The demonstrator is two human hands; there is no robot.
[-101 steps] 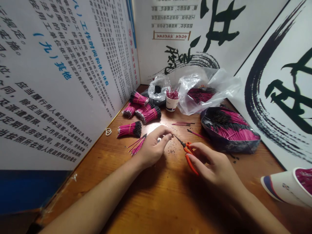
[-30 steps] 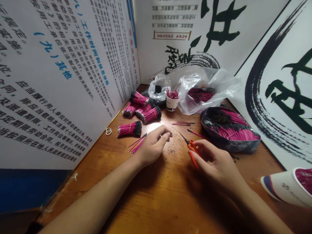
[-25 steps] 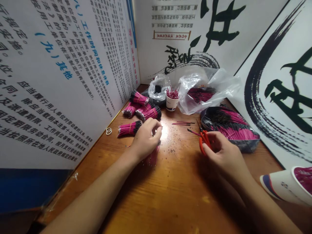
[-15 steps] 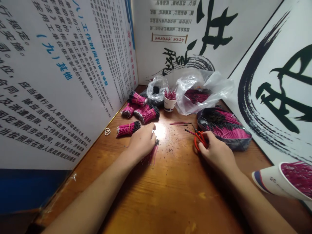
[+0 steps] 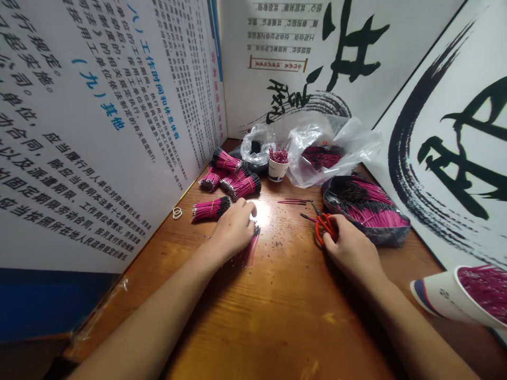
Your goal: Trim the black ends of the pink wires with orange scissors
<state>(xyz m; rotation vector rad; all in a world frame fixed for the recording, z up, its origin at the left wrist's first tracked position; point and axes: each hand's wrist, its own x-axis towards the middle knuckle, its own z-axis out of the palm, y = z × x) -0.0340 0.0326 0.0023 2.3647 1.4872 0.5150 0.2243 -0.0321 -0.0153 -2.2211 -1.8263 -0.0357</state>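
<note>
My right hand point(image 5: 351, 241) is closed around orange-handled scissors point(image 5: 325, 228), their slim metal tip pointing up and left. Just beside that tip lie a few pink wires with black ends point(image 5: 293, 201), and a short dark-ended piece point(image 5: 307, 217) is close to the handles. Over a small loose pile of pink wires point(image 5: 250, 252) rests my left hand point(image 5: 233, 227), its fingers curled and pressed together; whatever is between the fingertips is hidden. A banded bundle of wires point(image 5: 210, 208) lies right behind the left hand.
Several more banded bundles point(image 5: 240, 182) are stacked farther back. A paper cup of wires point(image 5: 278, 170) stands near plastic bags point(image 5: 317, 158). An open dark bag of wires point(image 5: 368, 208) is at right, a tipped paper cup point(image 5: 443, 290) nearer. White rings point(image 5: 177, 213) lie left; printed panels surround the table.
The view has shifted slightly. My left hand's fingers have moved a little over the loose wires. My right hand keeps hold of the scissors in the same place.
</note>
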